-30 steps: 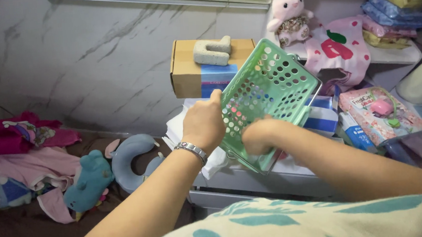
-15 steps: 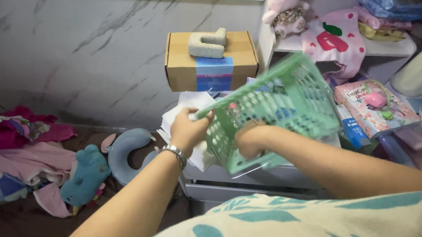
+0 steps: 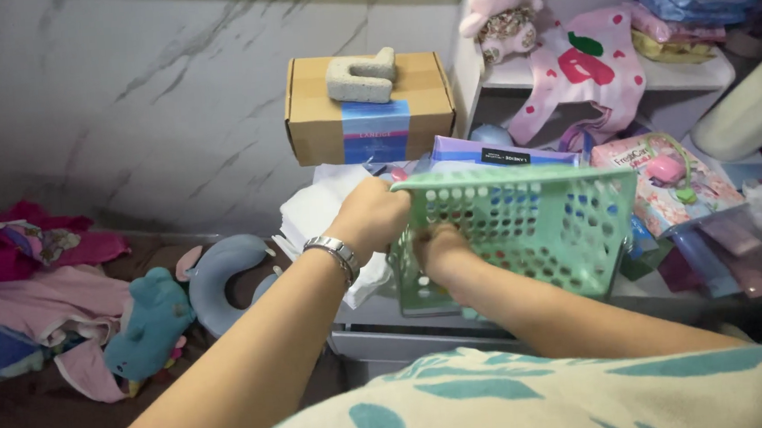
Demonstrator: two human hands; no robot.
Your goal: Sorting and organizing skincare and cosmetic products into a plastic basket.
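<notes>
At far left, pink clothes [image 3: 19, 275] lie heaped on the dark floor, with a teal plush [image 3: 147, 324] and a grey neck pillow [image 3: 225, 278] just beside them. Further right, the left hand [image 3: 370, 216], a metal watch [image 3: 330, 251] on its wrist, is closed on the near top corner of the green basket [image 3: 525, 226]. The right hand [image 3: 442, 253] grips the basket's near end lower down, fingers curled round the edge. Both hands hold the basket upright and level, above white cloth [image 3: 314, 214] and a drawer unit [image 3: 407, 333]. Behind stands a cardboard box [image 3: 369, 107] bearing a grey block [image 3: 361, 75]. To the right, a plush rabbit [image 3: 499, 9] sits on a shelf [image 3: 684, 77]. By my judgement the basket is being righted and steadied in the air; any further handling calls for both grips kept firm so it stays level.
</notes>
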